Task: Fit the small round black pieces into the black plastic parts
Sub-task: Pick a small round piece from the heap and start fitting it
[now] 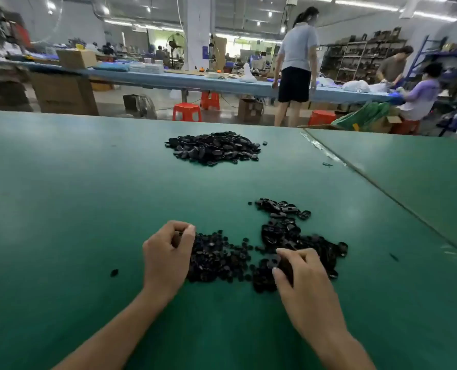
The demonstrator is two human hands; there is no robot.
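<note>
Here: left hand [168, 249] curled at round pieces pile [216, 259], hold unclear; right hand [300, 275] grips black part [286, 267].

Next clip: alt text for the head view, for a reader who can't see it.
Two bare hands work at black heaps on a green table: the left hand curls at the small round pieces, the right hand grips a black plastic part from its heap. A third heap lies farther off.

Left hand [168, 252], right hand [300, 275] amid black pieces [216, 259] on green table [88, 188]
</note>
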